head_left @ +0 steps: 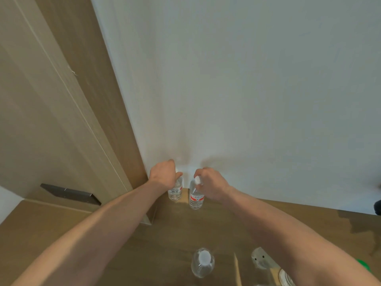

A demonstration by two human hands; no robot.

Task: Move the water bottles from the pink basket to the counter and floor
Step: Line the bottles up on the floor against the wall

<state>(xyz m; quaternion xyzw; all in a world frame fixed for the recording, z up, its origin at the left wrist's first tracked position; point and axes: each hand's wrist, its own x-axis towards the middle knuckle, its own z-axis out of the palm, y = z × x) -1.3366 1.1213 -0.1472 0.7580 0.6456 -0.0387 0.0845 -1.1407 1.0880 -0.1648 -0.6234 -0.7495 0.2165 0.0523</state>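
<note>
Both hands reached to the counter's far edge by the wall. Left hand gripped the top of one upright bottle; right hand pinched the neck of bottle two just beside it. Long axes stood vertical; a door frame closed off the left, with open counter to the right and a third bottle nearer the person

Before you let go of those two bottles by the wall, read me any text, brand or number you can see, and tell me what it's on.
Nothing can be read.
Left bottle, held by the left hand: pale label with dark marks, too small and blurred.
Right bottle, gripped at the cap by the right hand: red and white label, print too blurred.
Near bottle: seen from above, no label visible.
</note>
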